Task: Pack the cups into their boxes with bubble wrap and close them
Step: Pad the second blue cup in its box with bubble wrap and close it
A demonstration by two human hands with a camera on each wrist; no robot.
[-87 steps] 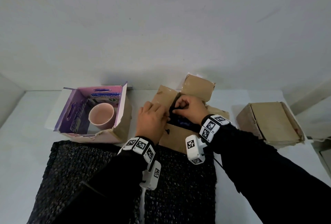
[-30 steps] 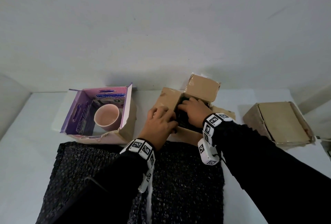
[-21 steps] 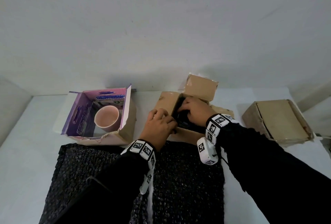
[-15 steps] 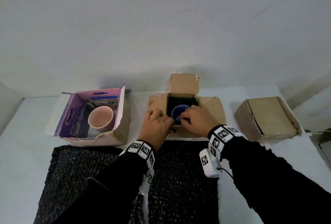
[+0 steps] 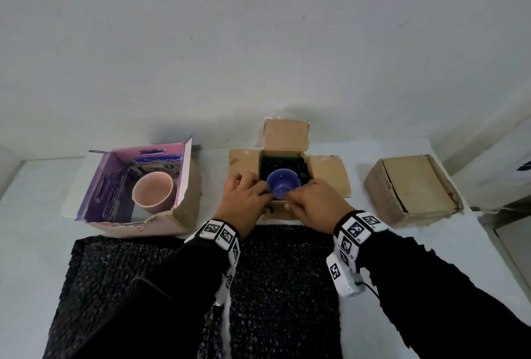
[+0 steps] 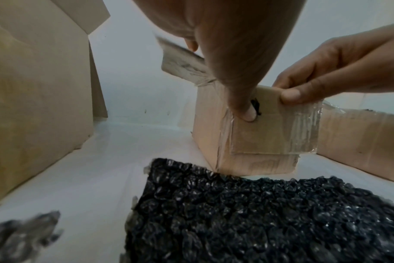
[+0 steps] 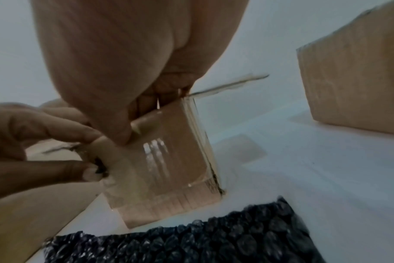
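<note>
Blue cup (image 5: 283, 187) sits upright inside the open brown box (image 5: 327, 175) at mid-surface, on black bubble wrap lining (image 5: 301, 164) the inside; far and side flaps folded out. Left hand (image 5: 244, 203) and right hand (image 5: 316, 205) both on the near flap (image 6: 272, 128) of that box: thumbs pressed on its outer, taped face, fingers curled over the top edge, pinching it from both sides. Fingertips lie close to the cup rim; can't tell if they touch it. Left of it, open purple box (image 5: 115, 186) with pink cup (image 5: 153, 196) upright inside, no wrap visible around it. Right, well apart, a closed brown box (image 5: 413, 189). Near side of the white surface (image 5: 34, 243): two black bubble wrap sheets (image 5: 281, 281) lying flat side by side, right one just in front of the open brown box.
</note>
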